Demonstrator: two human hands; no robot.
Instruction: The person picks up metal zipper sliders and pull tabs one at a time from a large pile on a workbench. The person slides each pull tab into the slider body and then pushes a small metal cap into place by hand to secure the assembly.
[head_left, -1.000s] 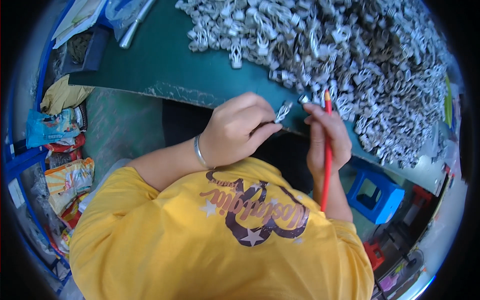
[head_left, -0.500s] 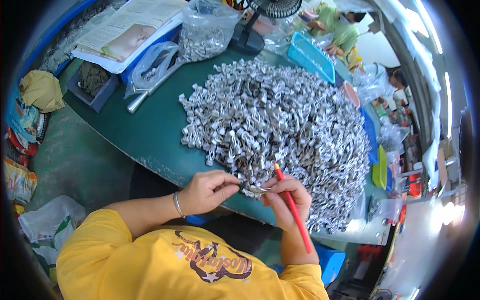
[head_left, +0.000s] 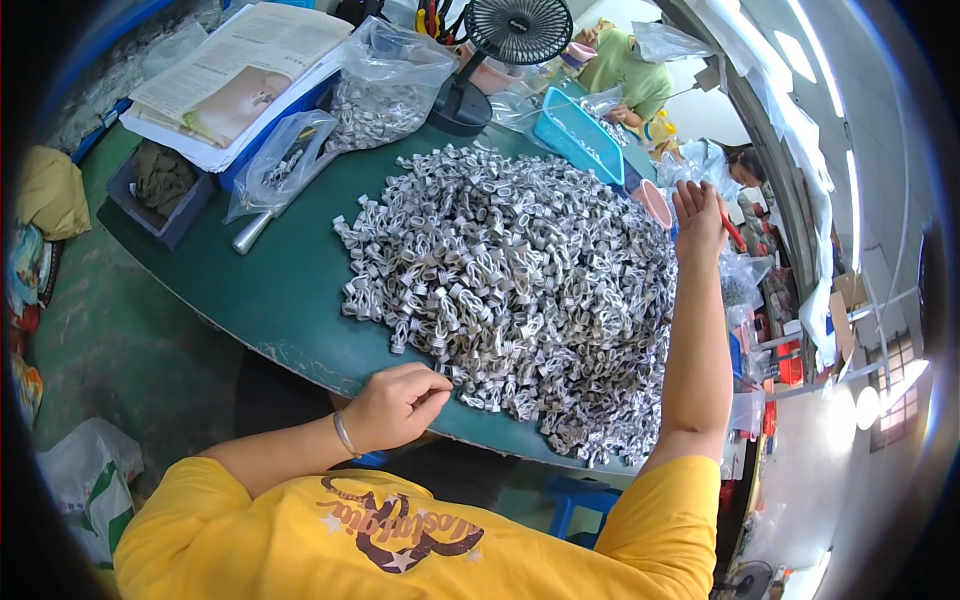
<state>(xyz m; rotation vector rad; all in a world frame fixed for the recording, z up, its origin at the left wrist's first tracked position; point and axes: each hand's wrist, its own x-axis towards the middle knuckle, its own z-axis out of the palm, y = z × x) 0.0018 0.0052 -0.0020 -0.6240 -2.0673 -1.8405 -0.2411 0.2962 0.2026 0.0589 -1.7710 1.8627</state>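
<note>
Your left hand [head_left: 398, 405] rests at the near edge of the table [head_left: 270, 290], fingers curled loosely and thumb meeting the fingertips; if it pinches a small piece, I cannot tell. It lies just beside the near side of the pile [head_left: 520, 290] of small silver-white looped parts. Your right hand [head_left: 698, 215] is stretched out past the far right side of the pile, fingers half open, and it holds a thin red tool [head_left: 732, 232]. Beyond the pile stand a blue basket [head_left: 580, 135] and a black fan [head_left: 500, 50]. Left of the pile lie clear bags [head_left: 385, 85] of parts and a stack of papers [head_left: 235, 75].
</note>
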